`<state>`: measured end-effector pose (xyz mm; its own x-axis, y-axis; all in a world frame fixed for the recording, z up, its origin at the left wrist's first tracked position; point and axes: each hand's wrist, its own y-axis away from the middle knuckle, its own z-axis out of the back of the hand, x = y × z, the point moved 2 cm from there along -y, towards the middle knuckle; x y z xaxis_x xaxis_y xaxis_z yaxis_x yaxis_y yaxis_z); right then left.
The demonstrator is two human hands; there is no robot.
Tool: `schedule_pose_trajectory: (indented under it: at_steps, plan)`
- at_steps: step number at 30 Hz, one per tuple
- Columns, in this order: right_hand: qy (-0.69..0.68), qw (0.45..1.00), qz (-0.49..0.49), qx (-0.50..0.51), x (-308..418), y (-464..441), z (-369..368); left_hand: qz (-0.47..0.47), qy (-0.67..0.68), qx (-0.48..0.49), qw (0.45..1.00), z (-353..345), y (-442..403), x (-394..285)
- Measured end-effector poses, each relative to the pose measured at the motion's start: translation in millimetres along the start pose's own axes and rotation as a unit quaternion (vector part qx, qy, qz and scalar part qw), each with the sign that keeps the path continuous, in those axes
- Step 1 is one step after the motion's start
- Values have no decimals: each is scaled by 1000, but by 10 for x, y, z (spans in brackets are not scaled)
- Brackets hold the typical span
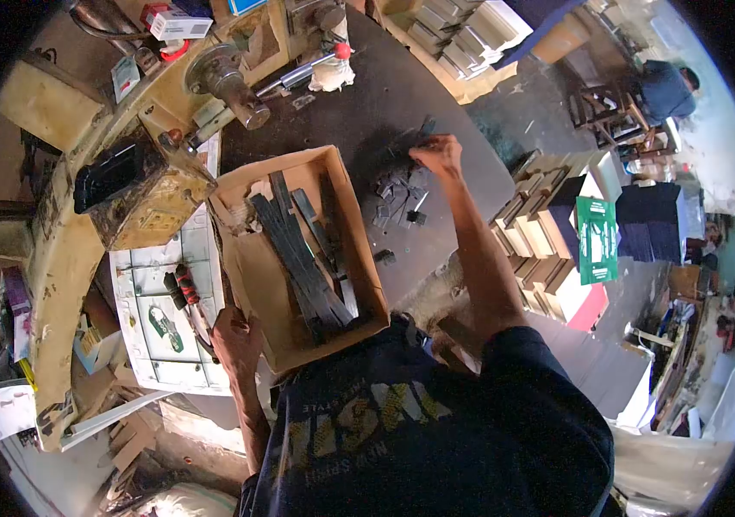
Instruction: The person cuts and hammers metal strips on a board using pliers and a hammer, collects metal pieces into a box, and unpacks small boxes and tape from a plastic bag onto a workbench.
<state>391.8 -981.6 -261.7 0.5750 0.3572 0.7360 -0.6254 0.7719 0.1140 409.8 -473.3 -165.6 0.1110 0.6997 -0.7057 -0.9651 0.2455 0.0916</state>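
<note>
Cardboard in plain brown forms the open box (pixel 365 250) on the dark table (pixel 462 207), with long black strips (pixel 291 250) lying lengthwise inside it. At its near left corner the left hand (pixel 236 338) is curled, its grip on the wall impossible to tell, beside red-and-black handles (pixel 184 286). Beyond the box's right side, the right hand (pixel 438 156) has its fingertips drawn together over scattered small dark pieces (pixel 400 191), any pinched piece too small to make out.
</note>
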Motion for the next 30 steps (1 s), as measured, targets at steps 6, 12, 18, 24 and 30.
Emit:
schedule_pose_trajectory:
  at_steps: [6, 12, 18, 24, 30]
  plan:
    - [-91, 993, -52, 63, 648, 333, 455, -13, -20, 13, 1000, -6, -2, 47]
    - [-64, 986, 100, 118, 1297, 887, 750, -42, -8, 13, 999, 24, -1, 73]
    - [4, 939, 274, 206, 2014, 1524, 370, 3, -20, 39, 999, 29, -24, 76]
    - [-166, 930, 200, 261, 1801, 1813, -163, -51, -37, -17, 998, 209, -3, 177]
    - [144, 981, 129, 21, 619, 956, -488, 23, 3, -26, 999, 357, 65, 285]
